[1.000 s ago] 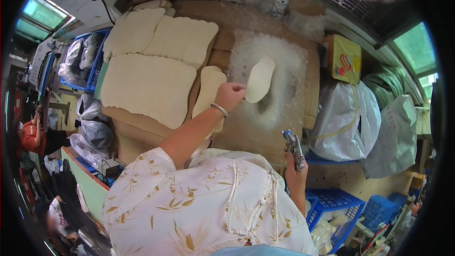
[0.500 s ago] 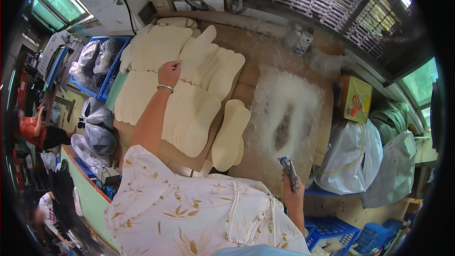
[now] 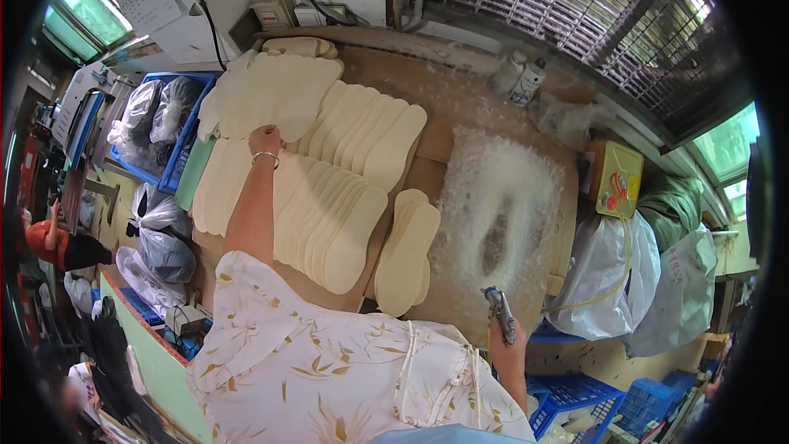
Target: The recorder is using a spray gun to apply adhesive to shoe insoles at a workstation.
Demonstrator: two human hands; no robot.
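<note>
Cream-coloured insoles lie overlapped in rows on the cardboard-covered table. My left hand [image 3: 265, 140] is closed, its fingers down at the lower ends of the upper-left insoles [image 3: 283, 90]; whatever is between the fingertips is hidden. To its right stretches a fanned upper row [image 3: 362, 131], and below it a lower row [image 3: 329, 218]. A small separate stack of insoles [image 3: 404, 251] sits between these rows and a patch of white stringy residue [image 3: 518, 189] with a bare elongated middle. My right hand [image 3: 508, 349] grips a metal spray gun [image 3: 500, 312] at the near edge of that patch.
A yellow can [image 3: 618, 179] with a thin hose stands at the right, above white plastic bags [image 3: 604, 279]. At the back are a spray can [image 3: 528, 82] and a barred window. A blue crate [image 3: 168, 160] holds bagged goods at the left. Two people are at far left.
My left hand has moved left along the rows. An insole that stuck out above the upper row no longer does, and that row is evenly fanned. My right hand still holds the spray gun.
</note>
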